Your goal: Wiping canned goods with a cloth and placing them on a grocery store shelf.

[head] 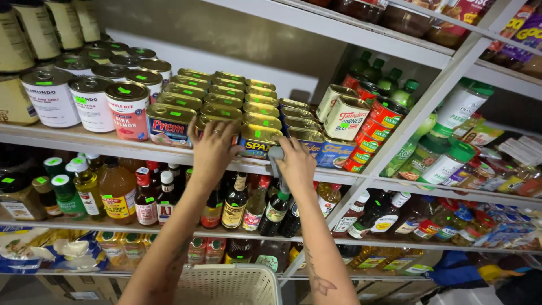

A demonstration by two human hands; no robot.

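Both hands at the front row of flat rectangular gold-lidded meat tins [254, 121] on the white shelf [84, 144].

My left hand [213, 148] lies spread, fingers open and pressed flat on the front of the tins just left of the blue-and-yellow rectangular tin [255, 144]; it steadies rather than grips. My right hand [296, 164], just right of that same tin, is curled closed around a small grey handled tool [276, 158], whose make I cannot tell. To do this well, I judge I should keep the left palm bracing the stack so nothing slides off the shelf edge, and work the grey tool squarely against the tin face. The dark glass sauce bottles [276, 212] stand on the shelf directly below that tin, and the cream plastic basket [228, 285] lower still.
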